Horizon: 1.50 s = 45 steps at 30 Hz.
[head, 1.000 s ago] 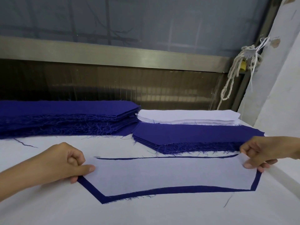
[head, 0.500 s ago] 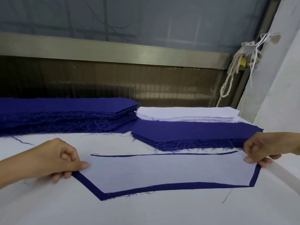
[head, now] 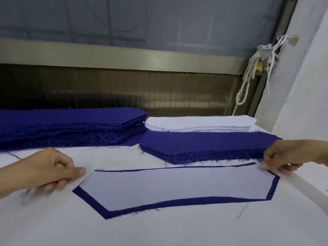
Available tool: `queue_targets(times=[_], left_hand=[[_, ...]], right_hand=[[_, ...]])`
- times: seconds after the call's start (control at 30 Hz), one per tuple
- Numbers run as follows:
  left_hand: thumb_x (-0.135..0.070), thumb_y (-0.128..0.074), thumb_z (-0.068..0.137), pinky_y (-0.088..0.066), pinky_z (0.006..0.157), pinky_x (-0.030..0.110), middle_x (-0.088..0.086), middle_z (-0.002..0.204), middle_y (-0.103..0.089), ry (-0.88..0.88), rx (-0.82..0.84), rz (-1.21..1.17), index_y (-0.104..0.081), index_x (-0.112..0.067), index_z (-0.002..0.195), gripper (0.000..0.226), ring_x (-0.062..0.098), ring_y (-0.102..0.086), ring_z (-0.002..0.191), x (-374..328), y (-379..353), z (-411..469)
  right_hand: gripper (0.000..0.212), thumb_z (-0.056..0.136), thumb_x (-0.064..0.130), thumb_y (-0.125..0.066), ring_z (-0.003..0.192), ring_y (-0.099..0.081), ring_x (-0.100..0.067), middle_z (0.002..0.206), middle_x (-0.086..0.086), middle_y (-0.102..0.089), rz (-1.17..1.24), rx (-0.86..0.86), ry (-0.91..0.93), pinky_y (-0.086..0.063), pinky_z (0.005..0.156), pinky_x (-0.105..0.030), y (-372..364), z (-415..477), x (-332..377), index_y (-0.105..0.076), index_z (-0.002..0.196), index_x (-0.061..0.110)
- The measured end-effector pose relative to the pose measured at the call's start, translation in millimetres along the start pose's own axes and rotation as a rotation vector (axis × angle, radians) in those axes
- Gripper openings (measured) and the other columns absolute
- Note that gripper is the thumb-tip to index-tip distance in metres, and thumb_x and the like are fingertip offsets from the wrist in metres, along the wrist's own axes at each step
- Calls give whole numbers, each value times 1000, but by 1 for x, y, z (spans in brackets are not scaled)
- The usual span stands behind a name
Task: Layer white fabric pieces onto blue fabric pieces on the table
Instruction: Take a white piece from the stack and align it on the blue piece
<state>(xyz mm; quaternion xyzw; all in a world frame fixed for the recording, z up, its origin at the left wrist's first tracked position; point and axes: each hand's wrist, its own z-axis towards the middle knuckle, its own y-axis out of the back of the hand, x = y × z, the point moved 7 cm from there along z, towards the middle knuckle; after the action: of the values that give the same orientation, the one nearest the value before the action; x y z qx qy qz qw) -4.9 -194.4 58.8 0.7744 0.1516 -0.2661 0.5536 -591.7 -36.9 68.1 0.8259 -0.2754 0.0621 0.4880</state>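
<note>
Grip of right hand [head: 291,157] pinches white piece [head: 177,185]

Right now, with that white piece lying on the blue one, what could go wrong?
The right hand pinches the right corner of the white piece. A tug could skew it on the blue piece, whose border looks thinner along the far edge. Loose threads from the frayed blue stack could stray onto the layers.
</note>
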Motion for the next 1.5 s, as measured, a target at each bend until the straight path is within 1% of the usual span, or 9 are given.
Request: queue_targets(times=[0.17, 0.27, 0.37, 0.53, 0.67, 0.8, 1.17, 1.27, 1.5], left_hand=[[-65, -56, 70, -50, 53, 22, -3, 50, -65, -334, -322, 49, -69, -30, 60, 39, 4, -53, 36, -57, 8, 3], [-63, -50, 75, -50, 57, 25, -13, 54, -66, -505, -423, 83, -67, -32, 66, 37, 2, -62, 53, -99, 6, 2], [-52, -56, 87, -48, 58, 22, -13, 63, -66, -644, -474, 171, -70, -31, 82, 25, 0, -62, 66, -143, 1, 9], [-39, -55, 96, -49, 73, 34, -9, 94, -67, -801, -668, 463, -71, -29, 103, 21, 15, -55, 92, -210, -13, 36], [-36, -50, 101, -43, 84, 33, -6, 110, -66, -773, -684, 675, -70, -28, 109, 24, 17, -52, 102, -243, -35, 73], [-28, -52, 102, -37, 85, 32, -4, 114, -65, -684, -682, 889, -67, -28, 115, 20, 18, -49, 107, -258, -52, 101], [-46, -58, 95, -37, 92, 34, -3, 100, -71, -591, -527, 798, -74, -27, 101, 25, 18, -55, 104, -254, -53, 133], [-44, -62, 94, -37, 92, 34, -6, 96, -72, -594, -511, 736, -75, -27, 98, 22, 17, -58, 99, -252, -50, 135], [-44, -66, 91, -38, 95, 35, -7, 93, -72, -590, -476, 692, -76, -27, 96, 21, 14, -60, 94, -252, -47, 140]], right_hand=[[39, 87, 48, -69, 46, -32, -15, 54, -7, -48, 199, -228, 21, -26, 44, -17, 19, -3, 20, -70, 73, 12], [34, 95, 31, -65, 44, -37, -14, 53, -7, -55, 332, -489, 17, -29, 40, -19, 45, 6, 22, -70, 79, 2], [26, 94, 20, -68, 53, -41, -18, 60, -9, -58, 463, -721, -45, -33, 49, -23, 70, 17, 11, -68, 77, 0], [14, 91, 9, -69, 60, -49, -19, 73, -11, -64, 514, -925, -57, -38, 53, -25, 98, 41, 0, -72, 88, -4], [19, 91, 8, -66, 75, -57, -29, 89, -22, -69, 407, -1034, -104, -51, 70, -36, 110, 62, -2, -74, 91, -9], [24, 93, 13, -60, 97, -63, -41, 104, -25, -71, 214, -1093, -142, -51, 88, -43, 114, 75, 1, -75, 90, -5], [27, 95, 23, -65, 73, -53, -32, 95, -21, -72, 18, -1061, -265, -46, 71, -35, 123, 93, -5, -79, 87, 2], [22, 92, 18, -67, 76, -60, -37, 96, -23, -73, 22, -1071, -260, -53, 75, -40, 124, 92, -4, -79, 86, 0], [10, 85, 10, -67, 79, -58, -34, 93, -18, -73, 15, -1117, -182, -46, 70, -36, 124, 90, 4, -75, 80, 6]])
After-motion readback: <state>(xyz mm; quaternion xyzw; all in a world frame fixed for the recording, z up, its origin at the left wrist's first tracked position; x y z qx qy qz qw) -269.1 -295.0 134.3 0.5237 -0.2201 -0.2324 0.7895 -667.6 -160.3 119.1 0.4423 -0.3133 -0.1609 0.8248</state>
